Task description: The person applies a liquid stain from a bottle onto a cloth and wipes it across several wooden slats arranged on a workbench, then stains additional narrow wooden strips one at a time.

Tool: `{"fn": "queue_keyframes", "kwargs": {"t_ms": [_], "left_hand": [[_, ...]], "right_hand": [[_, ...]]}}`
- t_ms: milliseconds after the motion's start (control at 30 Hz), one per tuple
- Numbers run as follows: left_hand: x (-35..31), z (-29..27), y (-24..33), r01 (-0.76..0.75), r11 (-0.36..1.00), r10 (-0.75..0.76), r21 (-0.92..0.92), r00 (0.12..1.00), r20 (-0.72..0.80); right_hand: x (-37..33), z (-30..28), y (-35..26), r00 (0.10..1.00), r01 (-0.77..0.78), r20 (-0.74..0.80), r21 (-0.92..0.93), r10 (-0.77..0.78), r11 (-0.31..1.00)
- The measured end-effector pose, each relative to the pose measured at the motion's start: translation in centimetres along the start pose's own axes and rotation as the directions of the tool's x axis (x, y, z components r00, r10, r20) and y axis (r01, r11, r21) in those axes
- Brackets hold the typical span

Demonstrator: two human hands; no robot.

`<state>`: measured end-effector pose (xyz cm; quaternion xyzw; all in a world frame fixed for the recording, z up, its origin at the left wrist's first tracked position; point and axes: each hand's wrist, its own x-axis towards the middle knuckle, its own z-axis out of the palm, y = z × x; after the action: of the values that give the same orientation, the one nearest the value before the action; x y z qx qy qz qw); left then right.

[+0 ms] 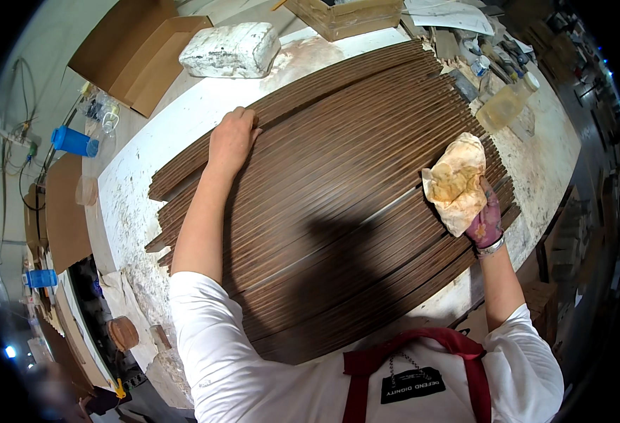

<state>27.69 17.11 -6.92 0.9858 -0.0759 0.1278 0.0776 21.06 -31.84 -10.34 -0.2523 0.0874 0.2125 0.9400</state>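
Long dark-brown wooden strips (338, 151) lie side by side across a white board, with a few gaps between them. My bare left hand (232, 139) rests at the far-left side of the strips. Its fingers curl over the far wooden strip (299, 95), beside a dark gap; the fingertips are partly hidden. On my right hand (487, 217) is a purple patterned glove. It grips a crumpled, yellow-brown stained cloth (456, 182) over the right ends of the strips. The cloth covers part of my right fingers.
Beyond the strips stand a paint-spattered white block (230, 51), an open cardboard box (144, 53) and a wooden box (348, 19). A jar of yellowish liquid (508, 104) stands at the right among clutter. At the left are a blue cup (74, 141) and a round brown container (122, 333).
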Motion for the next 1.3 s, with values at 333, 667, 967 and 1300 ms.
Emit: {"fn": "queue_keyframes", "kwargs": {"t_ms": [333, 667, 967, 1300], "left_hand": [[0.5, -0.1, -0.1, -0.014, 1.0, 0.012, 0.024, 0.996, 0.094], [0.6, -0.7, 0.2, 0.051, 0.996, -0.06, 0.07, 0.989, 0.138], [0.8, -0.3, 0.1, 0.027, 0.998, -0.033, 0.058, 0.993, 0.113], [0.0, 0.1, 0.8, -0.019, 0.988, 0.012, 0.154, 0.999, 0.049]], "right_hand": [[0.0, -0.5, -0.1, 0.999, 0.02, 0.027, -0.036, -0.019, 0.999], [0.0, 0.3, 0.1, 1.0, -0.011, 0.012, -0.015, 0.011, 1.0], [0.3, -0.4, 0.0, 0.999, -0.012, 0.051, -0.006, 0.013, 1.0], [0.3, -0.1, 0.1, 0.998, -0.012, 0.063, -0.003, 0.012, 1.0]]}}
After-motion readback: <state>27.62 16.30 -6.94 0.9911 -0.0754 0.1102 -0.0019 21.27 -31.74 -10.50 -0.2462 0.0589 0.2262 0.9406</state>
